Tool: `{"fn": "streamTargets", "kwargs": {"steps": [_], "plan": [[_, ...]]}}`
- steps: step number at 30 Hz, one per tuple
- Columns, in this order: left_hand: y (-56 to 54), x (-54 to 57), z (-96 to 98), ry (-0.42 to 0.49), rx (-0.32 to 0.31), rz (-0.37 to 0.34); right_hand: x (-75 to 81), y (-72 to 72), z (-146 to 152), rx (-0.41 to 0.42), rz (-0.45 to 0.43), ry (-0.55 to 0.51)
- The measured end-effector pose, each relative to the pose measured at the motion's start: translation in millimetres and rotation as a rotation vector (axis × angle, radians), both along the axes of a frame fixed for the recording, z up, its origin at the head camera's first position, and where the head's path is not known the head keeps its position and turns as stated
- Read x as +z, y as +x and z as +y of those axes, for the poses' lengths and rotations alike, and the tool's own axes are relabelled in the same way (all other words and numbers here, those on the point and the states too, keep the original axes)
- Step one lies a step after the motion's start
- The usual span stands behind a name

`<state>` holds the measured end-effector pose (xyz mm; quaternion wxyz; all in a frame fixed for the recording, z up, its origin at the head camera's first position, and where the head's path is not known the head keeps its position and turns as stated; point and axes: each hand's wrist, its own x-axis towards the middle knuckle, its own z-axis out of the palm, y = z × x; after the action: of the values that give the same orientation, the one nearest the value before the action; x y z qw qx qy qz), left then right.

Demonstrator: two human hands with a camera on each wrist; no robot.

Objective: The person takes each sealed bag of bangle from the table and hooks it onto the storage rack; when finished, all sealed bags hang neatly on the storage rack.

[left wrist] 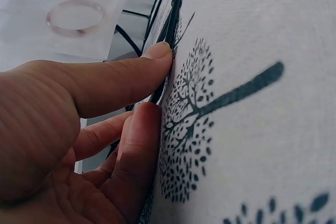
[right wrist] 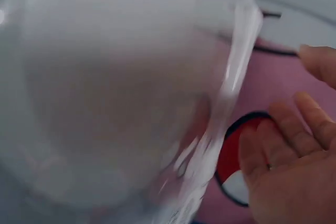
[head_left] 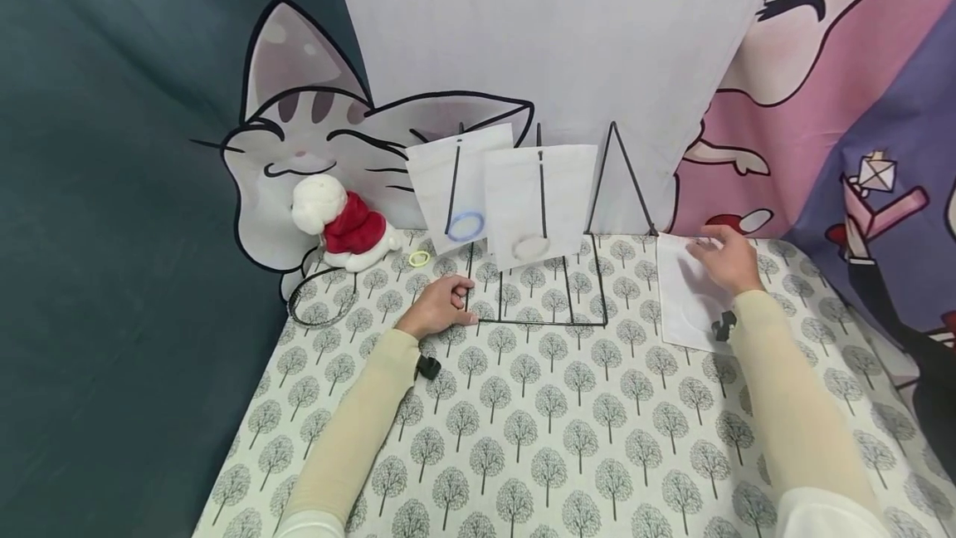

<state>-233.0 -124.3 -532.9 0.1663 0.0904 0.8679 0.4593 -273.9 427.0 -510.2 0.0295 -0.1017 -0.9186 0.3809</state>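
Note:
My left hand (head_left: 446, 305) is at the front left corner of a black wire display rack (head_left: 530, 323); thumb and fingers pinch its thin rod (left wrist: 172, 22). From the rack's hooks hang two clear-white bags: the left bag (head_left: 426, 164) has a blue bangle (head_left: 453, 234) in it, and the right bag (head_left: 515, 198) a pale bangle (left wrist: 50, 24). My right hand (head_left: 732, 262) hovers over another translucent bag (head_left: 675, 297) with a faint round shape, right of the rack. Its fingers are loosely bent and apart from the bag (right wrist: 126, 93), which looks blurred in the right wrist view.
A white plush toy (head_left: 357, 227) in red clothing sits at the back left. Beside it lie a small yellow ring (head_left: 412, 261) and a thin black hoop (head_left: 321, 325). Tree-patterned cloth (head_left: 553, 438) covers the table; printed curtains (head_left: 568, 31) stand behind. The rack's right hook arm (head_left: 631, 177) bears no bag.

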Motion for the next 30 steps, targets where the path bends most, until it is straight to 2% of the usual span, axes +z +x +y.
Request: {"fn": "streamTargets", "kwargs": {"steps": [4, 10, 14, 17, 20, 27, 30], "plan": [[0.3, -0.2, 0.8, -0.003, 0.003, 0.000, -7.8, 0.0, 16, -0.013, -0.056, 0.034], [0.4, 1.4, 1.4, 0.002, 0.008, -0.004, -16.5, 2.4, 27, -0.053, -0.129, 0.013], [0.2, 2.0, 1.1, -0.001, 0.012, -0.015, -16.6, 5.7, 29, -0.039, -0.172, 0.071], [0.5, 2.8, 0.6, -0.011, 0.007, -0.013, -16.0, 7.6, 28, -0.004, -0.171, 0.124], [1.0, 3.7, 0.1, -0.012, 0.001, -0.007, -15.4, 9.5, 26, 0.008, -0.149, 0.133], [0.4, 2.8, -0.7, -0.008, -0.011, -0.004, -18.4, 14.1, 27, -0.038, -0.155, 0.078], [0.4, 2.4, -1.0, -0.001, -0.013, 0.001, -16.6, 16.8, 28, -0.044, -0.130, 0.041]]}}
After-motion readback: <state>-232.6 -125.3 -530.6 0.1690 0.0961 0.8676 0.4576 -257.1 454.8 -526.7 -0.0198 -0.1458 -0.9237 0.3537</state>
